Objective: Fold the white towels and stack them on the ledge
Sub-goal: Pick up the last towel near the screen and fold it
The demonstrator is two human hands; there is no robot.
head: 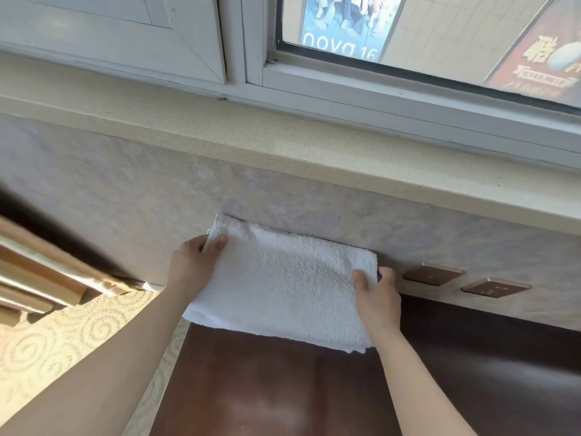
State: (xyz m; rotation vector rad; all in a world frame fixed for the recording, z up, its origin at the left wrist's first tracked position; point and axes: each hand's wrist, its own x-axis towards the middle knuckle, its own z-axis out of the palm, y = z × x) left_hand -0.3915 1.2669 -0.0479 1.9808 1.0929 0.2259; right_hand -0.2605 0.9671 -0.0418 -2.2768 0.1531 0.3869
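Folded white towel below the ledge — left hand and right hand pinching its ends, fingers beneath hidden.

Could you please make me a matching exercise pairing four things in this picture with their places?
Things:
1. folded white terry towel
2. speckled cream stone ledge
3. two bronze wall sockets
4. dark brown wooden tabletop

Places:
A. directly under the window frame
B. on the wall, right of the right hand
C. lowest, beneath the towel
D. held between both hands, left hand at its far corner

Pairs: 1-D, 2-A, 3-B, 4-C
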